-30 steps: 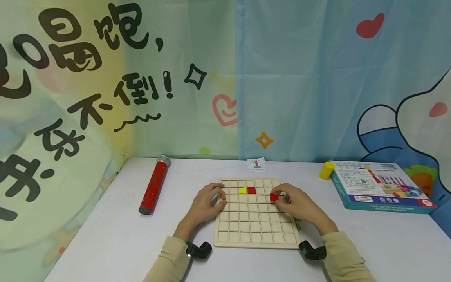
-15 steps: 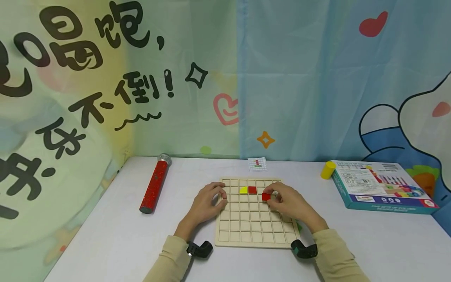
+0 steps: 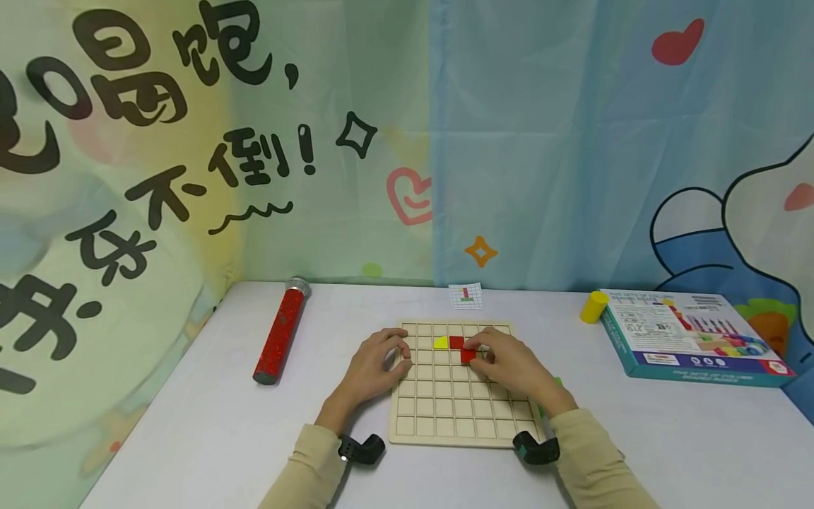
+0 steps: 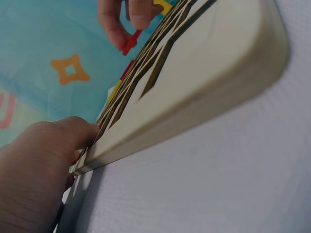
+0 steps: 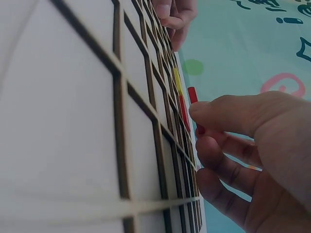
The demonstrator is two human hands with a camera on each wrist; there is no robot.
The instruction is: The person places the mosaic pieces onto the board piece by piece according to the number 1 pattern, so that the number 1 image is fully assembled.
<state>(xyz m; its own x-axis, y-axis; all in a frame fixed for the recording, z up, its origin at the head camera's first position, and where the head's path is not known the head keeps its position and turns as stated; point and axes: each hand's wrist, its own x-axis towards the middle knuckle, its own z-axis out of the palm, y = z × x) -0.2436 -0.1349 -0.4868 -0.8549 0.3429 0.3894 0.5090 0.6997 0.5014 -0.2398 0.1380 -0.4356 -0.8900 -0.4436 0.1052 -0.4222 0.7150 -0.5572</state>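
Shifted leftward since the earlier frame: right hand (image 3: 509, 367), its fingers (image 5: 218, 114) pinching a red tile (image 3: 468, 355) over the wooden grid board (image 3: 445, 417), just below the placed red square (image 3: 456, 342) and yellow piece (image 3: 440, 343). Left hand (image 3: 372, 367), fingers curled, touches the board's left edge. Beyond, on the bench (image 3: 191, 424): pattern card (image 3: 465, 296).

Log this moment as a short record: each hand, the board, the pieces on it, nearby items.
right hand: pinches a red square tile over the grid board
left hand: rests curled at the board's left edge
placed pieces: yellow piece, red tile, side by side
nearby: red tube, yellow cylinder, game box, pattern card
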